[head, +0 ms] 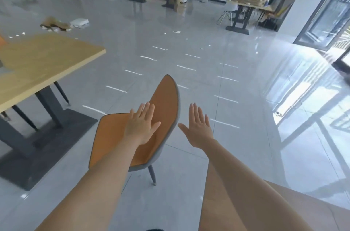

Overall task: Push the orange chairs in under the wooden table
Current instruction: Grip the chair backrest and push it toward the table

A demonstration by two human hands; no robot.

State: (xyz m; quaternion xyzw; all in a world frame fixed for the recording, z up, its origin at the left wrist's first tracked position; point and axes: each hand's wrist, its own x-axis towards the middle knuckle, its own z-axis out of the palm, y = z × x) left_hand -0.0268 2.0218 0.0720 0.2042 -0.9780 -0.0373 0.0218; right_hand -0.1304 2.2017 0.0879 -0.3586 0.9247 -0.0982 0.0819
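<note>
The orange chair [113, 141] stood on the grey floor [189, 60], well out from the long edge of the wooden table [41, 60] and not yet under it. Its seat [111, 136] pointed left toward that edge, and its backrest [167, 98] rose on the right, the side away from the table. So the table lay to the left of the chair, and we judged that any push had to run leftward, across our view rather than away from us.

Our left hand [141, 126] was flat, fingers straight and together, grasping nothing. It lay over the place where the seat met the backrest, on the table side. We could not tell whether the palm touched the chair or hovered above it. Our right hand [198, 130] was likewise spread and empty, just beside the rear face of the backrest but apart from it, with bare floor beneath it.

The right hand was therefore the one placed behind the chair, where we judged a push toward the table would start. The left was on the wrong side to shove, though it could steady the chair. The dark base [56, 136] of the table sat between chair and tabletop edge, and we thought the chair legs might catch on it. Thin dark legs [61, 91], perhaps of another chair, showed under the tabletop.
</note>
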